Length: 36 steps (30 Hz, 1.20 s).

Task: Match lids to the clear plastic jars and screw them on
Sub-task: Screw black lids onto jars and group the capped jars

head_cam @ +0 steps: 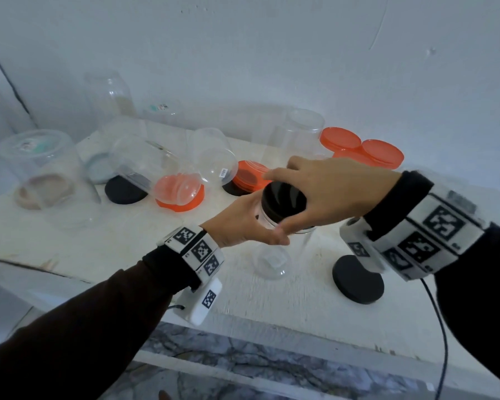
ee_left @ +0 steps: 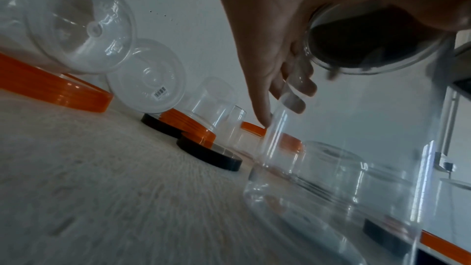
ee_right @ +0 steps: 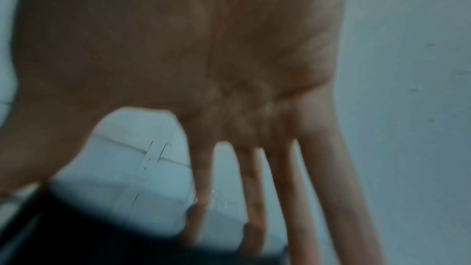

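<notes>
A clear plastic jar point(head_cam: 274, 255) stands near the middle of the white table point(head_cam: 70, 241) with a black lid point(head_cam: 289, 197) on its mouth. My left hand point(head_cam: 264, 226) grips the jar's upper wall from the left, thumb in front. My right hand point(head_cam: 279, 202) reaches in from the right, and its thumb and fingers are curled round the lid's rim. In the left wrist view the fingers point(ee_left: 293, 88) wrap the jar point(ee_left: 344, 168), and the lid point(ee_left: 369, 43) shows dark through its top. The blurred right wrist view shows fingertips point(ee_right: 198, 209) on the dark lid point(ee_right: 102, 239).
Several clear jars lie or stand upturned at the left and back, one on an orange lid point(head_cam: 179, 197). More orange lids point(head_cam: 361, 148) are stacked at the back right. Loose black lids lie at the front right point(head_cam: 358, 280) and left point(head_cam: 123, 190). A wall is close behind.
</notes>
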Available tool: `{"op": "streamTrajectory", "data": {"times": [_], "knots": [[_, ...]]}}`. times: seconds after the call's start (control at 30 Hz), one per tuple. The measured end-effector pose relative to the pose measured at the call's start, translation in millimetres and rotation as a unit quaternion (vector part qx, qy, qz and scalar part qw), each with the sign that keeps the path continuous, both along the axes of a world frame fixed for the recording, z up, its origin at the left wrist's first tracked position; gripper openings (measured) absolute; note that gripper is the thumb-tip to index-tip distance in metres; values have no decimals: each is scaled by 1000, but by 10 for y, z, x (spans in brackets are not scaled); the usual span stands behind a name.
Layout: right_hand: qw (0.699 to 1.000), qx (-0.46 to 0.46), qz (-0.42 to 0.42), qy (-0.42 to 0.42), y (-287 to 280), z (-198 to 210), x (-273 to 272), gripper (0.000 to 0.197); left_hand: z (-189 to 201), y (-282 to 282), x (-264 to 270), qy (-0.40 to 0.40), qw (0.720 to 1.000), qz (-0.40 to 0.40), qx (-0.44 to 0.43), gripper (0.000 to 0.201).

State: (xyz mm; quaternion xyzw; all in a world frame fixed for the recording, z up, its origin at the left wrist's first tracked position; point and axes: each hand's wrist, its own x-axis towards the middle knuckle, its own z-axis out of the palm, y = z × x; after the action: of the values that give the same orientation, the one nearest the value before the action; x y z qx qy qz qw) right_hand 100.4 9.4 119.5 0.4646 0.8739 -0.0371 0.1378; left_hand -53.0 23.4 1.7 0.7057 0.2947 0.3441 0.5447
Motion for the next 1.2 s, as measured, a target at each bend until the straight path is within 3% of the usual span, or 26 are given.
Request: {"op": "streamTrajectory", "data": {"times": [0.1,0.3,0.67,0.77,0.87,1.03,1.2], "knots": [[993,-113,27,33,11,119,39,84,-12,32,-13,24,1000,-9,10,77],[996,-29,49,62,30,69,-9,71,-10,11,-4,32,999,-2,16,73],[990,102,-17,95,-115,-80,-100,59,-25,-58,20,-9,1000,21,13,65],[999,23,-9,30,-81,22,-65,69,10,-34,-13,16,1000,9,10,66],[995,-89,29,23,-48,120,-39,78,29,-3,-36,40,999,-16,3,69],[997,-16,43,68,-48,57,-64,65,35,-36,-18,35,999,-6,4,69],[992,104,-2,69,-144,-51,-114,57,7,-93,3,6,1000,15,10,67]]}}
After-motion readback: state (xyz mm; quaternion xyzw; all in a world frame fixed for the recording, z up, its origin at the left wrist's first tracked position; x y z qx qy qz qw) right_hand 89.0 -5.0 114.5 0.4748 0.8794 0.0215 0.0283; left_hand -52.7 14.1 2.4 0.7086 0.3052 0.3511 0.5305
